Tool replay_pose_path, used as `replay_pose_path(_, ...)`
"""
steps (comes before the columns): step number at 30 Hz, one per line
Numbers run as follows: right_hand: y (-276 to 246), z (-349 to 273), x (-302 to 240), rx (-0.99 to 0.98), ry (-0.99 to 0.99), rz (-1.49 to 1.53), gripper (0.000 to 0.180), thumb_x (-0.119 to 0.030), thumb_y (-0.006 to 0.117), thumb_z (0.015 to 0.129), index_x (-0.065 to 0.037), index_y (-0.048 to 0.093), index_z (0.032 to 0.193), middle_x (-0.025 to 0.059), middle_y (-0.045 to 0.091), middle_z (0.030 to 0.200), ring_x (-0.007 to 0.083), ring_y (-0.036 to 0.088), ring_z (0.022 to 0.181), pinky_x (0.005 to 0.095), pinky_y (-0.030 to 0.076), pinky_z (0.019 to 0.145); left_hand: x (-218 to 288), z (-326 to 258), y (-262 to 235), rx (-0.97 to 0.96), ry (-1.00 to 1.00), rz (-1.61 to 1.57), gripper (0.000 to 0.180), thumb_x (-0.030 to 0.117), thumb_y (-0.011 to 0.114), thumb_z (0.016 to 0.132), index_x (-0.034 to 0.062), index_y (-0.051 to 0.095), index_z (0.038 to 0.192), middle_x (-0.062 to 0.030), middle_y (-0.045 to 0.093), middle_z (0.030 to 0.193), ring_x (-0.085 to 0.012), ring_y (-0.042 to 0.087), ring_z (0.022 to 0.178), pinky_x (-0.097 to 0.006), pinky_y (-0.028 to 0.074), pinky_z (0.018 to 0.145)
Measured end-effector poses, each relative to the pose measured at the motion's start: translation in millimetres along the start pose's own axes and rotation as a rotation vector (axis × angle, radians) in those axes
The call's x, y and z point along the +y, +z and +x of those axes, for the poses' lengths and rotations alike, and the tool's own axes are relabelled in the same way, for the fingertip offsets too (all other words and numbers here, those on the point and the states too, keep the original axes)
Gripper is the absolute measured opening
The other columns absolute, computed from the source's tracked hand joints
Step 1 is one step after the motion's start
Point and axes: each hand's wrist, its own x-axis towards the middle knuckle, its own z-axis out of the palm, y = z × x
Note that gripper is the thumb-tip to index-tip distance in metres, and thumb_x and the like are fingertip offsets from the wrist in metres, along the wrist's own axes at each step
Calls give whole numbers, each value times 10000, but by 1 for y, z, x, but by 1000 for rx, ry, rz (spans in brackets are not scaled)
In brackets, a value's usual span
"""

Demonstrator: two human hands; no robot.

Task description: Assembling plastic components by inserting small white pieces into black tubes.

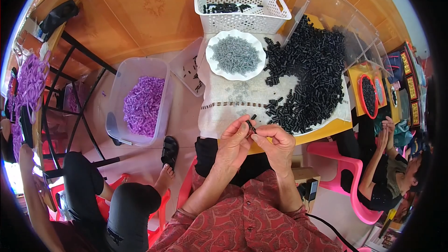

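My left hand [234, 141] and my right hand [276, 145] meet over the near edge of the table. Both are closed, fingertips together, around a small black cylindrical piece [253, 118] that pokes out between them. The fingers cover much of it, and whether a smaller part is held with it I cannot make out. Just beyond my right hand spreads a large heap of similar black pieces [308, 79]. A white scalloped plate [212, 67] farther off bears a mound of tiny translucent grey parts [235, 53].
A white perforated basket [242, 22] with some black pieces stands at the back. On the right a clear bin [354, 16] lies tipped behind the heap. On the floor at left sits a tub [165, 72] of purple strips [144, 107]. People sit on both sides, one on a pink chair [359, 182].
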Motion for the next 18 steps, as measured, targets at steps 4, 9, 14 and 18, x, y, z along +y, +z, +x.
replay_pose_path(4, 0, 0, -2, -9, 14, 5, 175, 136, 730, 779, 29, 699, 913, 102, 683, 955, 140, 640, 885, 248, 513, 809, 0, 0, 0, -12, -1, 3, 267, 120, 646, 956, 42, 644, 1211, -85, 694, 1089, -143, 635, 935, -287, 496, 899)
replay_pose_path(9, 1, 1, -1, -8, 14, 16, 181, 134, 731, 778, 28, 705, 922, 96, 689, 954, 137, 639, 885, 244, 510, 799, -1, 0, -1, -12, 2, 10, 271, 121, 639, 960, 42, 640, 1219, -86, 694, 1091, -145, 637, 945, -284, 496, 909)
replay_pose_path(14, 1, 2, -1, -8, -16, -25, 165, 125, 738, 776, 29, 710, 908, 95, 697, 943, 137, 640, 879, 242, 506, 785, -1, 1, -4, -44, -8, 9, 270, 101, 620, 971, 36, 634, 1233, -96, 688, 1114, -152, 634, 994, -294, 494, 936)
replay_pose_path(18, 2, 4, -2, -11, -38, -47, 156, 117, 744, 775, 27, 712, 898, 94, 700, 932, 138, 642, 870, 242, 506, 772, -1, 1, -5, -41, 1, 26, 275, 93, 612, 974, 31, 630, 1242, -101, 685, 1124, -154, 630, 1021, -298, 490, 948)
